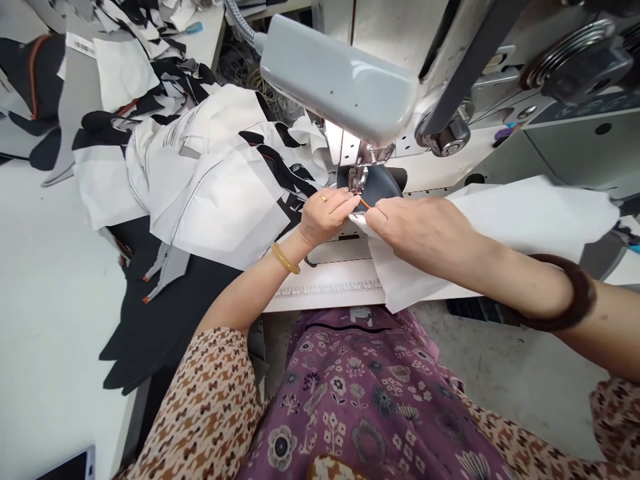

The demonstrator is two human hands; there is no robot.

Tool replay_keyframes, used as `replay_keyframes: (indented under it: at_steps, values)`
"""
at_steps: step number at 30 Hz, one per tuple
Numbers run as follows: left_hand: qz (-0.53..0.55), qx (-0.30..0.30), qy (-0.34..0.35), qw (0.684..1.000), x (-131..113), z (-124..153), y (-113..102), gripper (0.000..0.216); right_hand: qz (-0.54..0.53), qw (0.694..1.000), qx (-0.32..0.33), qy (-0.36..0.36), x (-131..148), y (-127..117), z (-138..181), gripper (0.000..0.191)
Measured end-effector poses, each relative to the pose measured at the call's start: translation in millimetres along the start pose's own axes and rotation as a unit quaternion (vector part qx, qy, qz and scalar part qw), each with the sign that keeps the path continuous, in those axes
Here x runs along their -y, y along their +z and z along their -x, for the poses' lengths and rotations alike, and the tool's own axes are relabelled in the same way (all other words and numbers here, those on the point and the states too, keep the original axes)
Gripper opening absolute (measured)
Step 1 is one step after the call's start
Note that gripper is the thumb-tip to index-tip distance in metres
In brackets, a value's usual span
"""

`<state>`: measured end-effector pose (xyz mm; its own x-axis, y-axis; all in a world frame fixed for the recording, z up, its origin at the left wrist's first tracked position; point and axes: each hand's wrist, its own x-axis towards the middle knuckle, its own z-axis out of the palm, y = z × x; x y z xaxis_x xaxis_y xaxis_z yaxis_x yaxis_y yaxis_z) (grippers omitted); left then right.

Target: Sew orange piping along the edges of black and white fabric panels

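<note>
My left hand (327,213) has its fingers pressed together on a white fabric piece (505,220) right at the presser foot (357,179) of a grey sewing machine (345,87). My right hand (420,230) lies on the same white piece and pinches its edge, where an orange thread or cord (365,203) runs toward the needle. A dark piece (383,183) sits under the foot behind the fingers. The fingertips of both hands nearly touch.
A heap of white and black cut fabric pieces (200,173) covers the table (45,300) to the left. A ruler strip (330,291) runs along the table's front edge. A dark device corner (70,467) shows at the bottom left.
</note>
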<state>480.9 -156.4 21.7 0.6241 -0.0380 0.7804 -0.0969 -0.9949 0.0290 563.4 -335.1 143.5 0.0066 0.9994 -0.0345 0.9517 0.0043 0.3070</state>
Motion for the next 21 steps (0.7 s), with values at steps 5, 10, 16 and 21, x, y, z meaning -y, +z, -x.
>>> replay_keyframes:
  at_steps: [5, 10, 16, 21]
  values:
    - [0.044, 0.002, -0.008, 0.999, -4, 1, -10, 0.025, -0.003, 1.000, -0.014, 0.012, 11, 2, -2, 0.025]
    - [0.037, 0.004, -0.094, 0.995, -33, 6, -28, 0.024, 0.000, 0.993, 0.008, 0.115, 56, 17, 5, 0.028]
    - [0.094, -0.064, -0.397, 0.911, -80, 25, -3, 0.036, -0.107, 0.976, 0.103, 0.158, 97, 66, 18, 0.045]
    - [0.262, -0.104, -0.582, 0.762, -109, 40, 16, 0.066, -0.303, 0.937, 0.106, 0.140, 63, 102, 67, 0.050]
